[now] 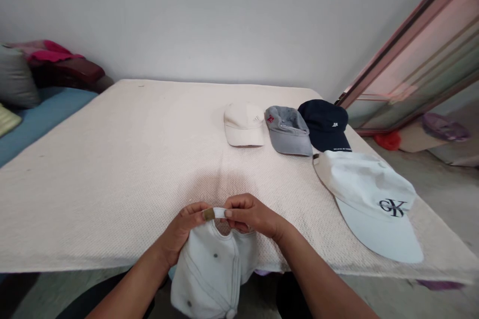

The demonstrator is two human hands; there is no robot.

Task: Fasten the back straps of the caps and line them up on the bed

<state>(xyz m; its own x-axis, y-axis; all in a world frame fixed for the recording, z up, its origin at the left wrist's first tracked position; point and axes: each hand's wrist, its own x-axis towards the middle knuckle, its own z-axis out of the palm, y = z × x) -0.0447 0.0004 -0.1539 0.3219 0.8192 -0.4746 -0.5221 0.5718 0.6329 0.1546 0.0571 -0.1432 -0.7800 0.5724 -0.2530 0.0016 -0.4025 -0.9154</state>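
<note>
A white baseball cap hangs at the table's front edge, its back opening and strap turned up towards me. My left hand pinches the cap beside the brass-coloured buckle. On the other side, my right hand grips the white strap between thumb and fingers. The strap bridges the gap above the rounded opening. The cap's brim is not visible.
To the right lie a large white cap with black letters, a navy cap, a grey cap and a cream cap. They rest on a cream-covered table. A wall stands behind; a blue-covered seat is at left.
</note>
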